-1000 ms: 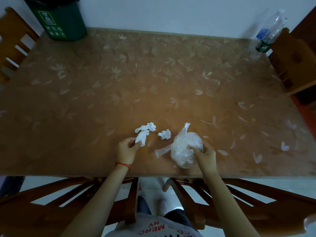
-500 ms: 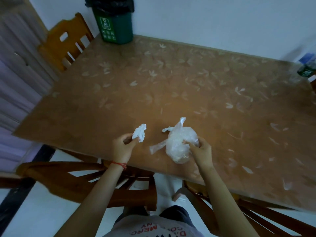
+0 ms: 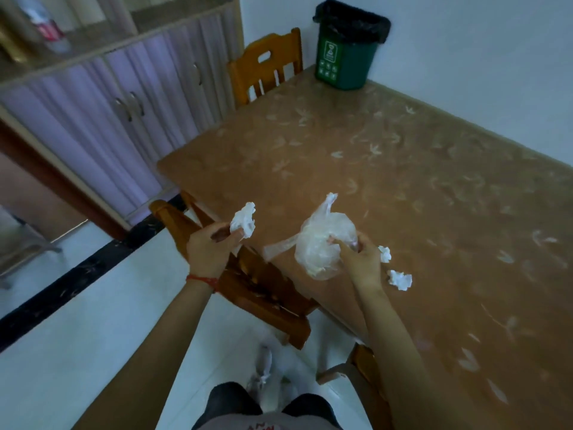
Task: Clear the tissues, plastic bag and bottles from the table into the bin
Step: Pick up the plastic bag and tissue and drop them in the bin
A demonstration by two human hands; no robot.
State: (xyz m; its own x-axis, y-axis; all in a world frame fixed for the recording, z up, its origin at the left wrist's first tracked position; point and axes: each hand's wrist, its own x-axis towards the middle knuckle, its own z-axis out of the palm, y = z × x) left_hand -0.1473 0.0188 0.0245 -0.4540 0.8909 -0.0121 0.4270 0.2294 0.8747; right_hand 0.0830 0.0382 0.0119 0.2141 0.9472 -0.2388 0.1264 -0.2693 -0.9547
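Left hand (image 3: pixel 208 247) fingers pinch a tissue (image 3: pixel 244 223), right hand (image 3: pixel 357 259) fingers grip the plastic bag (image 3: pixel 321 243), both held over the desk (image 3: pixel 418 187) edge. Two tissues (image 3: pixel 400 279) lie just right of the bag. Looks like carrying; next, the bin (image 3: pixel 347 62) at the far corner.

Both hands loaded, bin at far table corner

Left hand (image 3: pixel 208 250) pinches a tissue wad (image 3: pixel 244 220), right hand (image 3: pixel 359 256) grips the plastic bag (image 3: pixel 319 243), both held well short of the green bin (image 3: pixel 348 57). Two loose tissues (image 3: pixel 400 279) lie on the table (image 3: pixel 403 169) just beside the right hand.
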